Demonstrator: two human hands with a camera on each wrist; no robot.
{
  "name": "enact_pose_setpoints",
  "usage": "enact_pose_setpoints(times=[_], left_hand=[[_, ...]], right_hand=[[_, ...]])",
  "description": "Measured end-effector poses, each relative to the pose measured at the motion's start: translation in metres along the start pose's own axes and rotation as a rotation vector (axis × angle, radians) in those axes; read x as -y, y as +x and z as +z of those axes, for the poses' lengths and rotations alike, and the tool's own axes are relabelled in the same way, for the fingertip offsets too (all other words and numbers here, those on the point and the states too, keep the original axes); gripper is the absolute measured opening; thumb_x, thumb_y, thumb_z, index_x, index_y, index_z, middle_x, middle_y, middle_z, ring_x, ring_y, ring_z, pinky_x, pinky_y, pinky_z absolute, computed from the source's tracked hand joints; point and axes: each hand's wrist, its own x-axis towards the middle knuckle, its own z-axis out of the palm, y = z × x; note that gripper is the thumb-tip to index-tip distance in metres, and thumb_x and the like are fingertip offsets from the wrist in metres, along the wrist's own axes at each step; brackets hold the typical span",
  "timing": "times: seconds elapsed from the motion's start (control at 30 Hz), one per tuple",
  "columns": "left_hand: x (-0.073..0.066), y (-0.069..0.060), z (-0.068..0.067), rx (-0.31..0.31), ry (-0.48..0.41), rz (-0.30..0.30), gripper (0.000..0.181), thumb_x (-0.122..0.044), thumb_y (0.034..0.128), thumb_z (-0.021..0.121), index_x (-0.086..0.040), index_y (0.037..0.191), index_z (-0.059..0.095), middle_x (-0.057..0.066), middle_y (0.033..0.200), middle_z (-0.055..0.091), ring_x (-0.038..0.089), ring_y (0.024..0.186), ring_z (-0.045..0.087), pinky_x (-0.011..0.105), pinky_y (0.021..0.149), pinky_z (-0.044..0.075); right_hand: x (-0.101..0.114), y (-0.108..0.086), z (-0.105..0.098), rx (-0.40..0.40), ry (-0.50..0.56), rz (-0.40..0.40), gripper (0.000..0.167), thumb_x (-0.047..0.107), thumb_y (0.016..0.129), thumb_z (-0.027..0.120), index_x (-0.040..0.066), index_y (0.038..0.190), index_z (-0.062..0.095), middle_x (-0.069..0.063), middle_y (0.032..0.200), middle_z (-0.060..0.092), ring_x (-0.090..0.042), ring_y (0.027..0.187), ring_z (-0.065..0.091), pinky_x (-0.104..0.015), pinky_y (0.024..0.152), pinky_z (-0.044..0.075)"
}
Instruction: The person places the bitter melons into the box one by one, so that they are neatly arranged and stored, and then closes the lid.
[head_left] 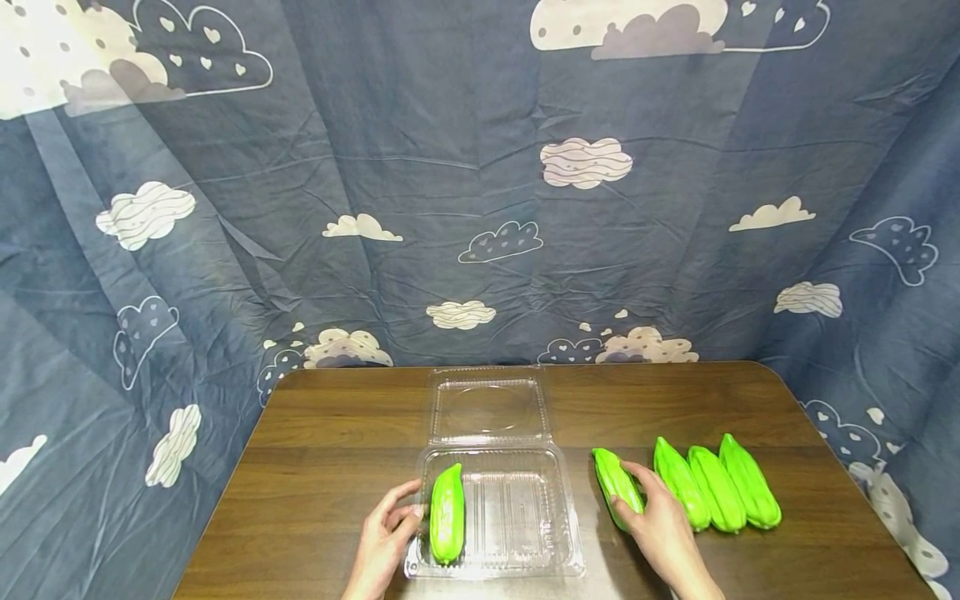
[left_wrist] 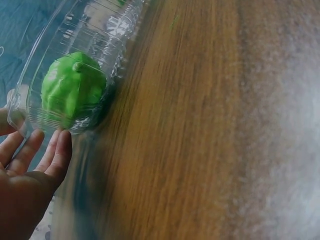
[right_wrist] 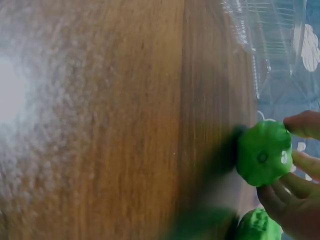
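Right hand (head_left: 662,527) gripping green vegetable (head_left: 615,482) | three others (head_left: 717,490) beside | left hand (head_left: 382,537) holding clear box (head_left: 513,521), one vegetable (head_left: 447,517) inside

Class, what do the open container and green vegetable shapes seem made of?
Open container: probably thin plastic, clear and glossy; the tabletop shows through its ribbed base.
Green vegetable shapes: perhaps moulded plastic or foam; uniform bright colour, shiny highlights.
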Motion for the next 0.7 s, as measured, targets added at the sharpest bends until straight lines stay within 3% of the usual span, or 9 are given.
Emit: enact_pose_setpoints(times=[0.27,0.7], left_hand=[[-0.0010,0.0000,0.0006,-0.008,0.000,-0.007,0.042,-0.001,0.0920,0.064,-0.001,0.133,0.056,0.021,0.136,0.052,0.025,0.103,0.063,0.029,0.082,0.051],[-0.0003,-0.0016,0.0011,-0.018,-0.005,-0.003,0.042,-0.003,0.0915,0.066,-0.001,0.133,0.057,0.020,0.135,0.053,0.024,0.103,0.063,0.027,0.081,0.049]], right_hand=[[-0.0009,-0.0009,-0.0052,0.134,-0.002,0.176,0.062,0.038,0.089,0.071,0.006,0.138,0.050,-0.028,0.125,0.059,-0.046,0.111,0.057,-0.057,0.082,0.046],[0.0028,-0.0073,-0.0060,0.118,0.008,0.197,0.056,0.037,0.092,0.067,0.009,0.138,0.051,-0.024,0.116,0.065,-0.037,0.105,0.062,-0.055,0.081,0.048]])
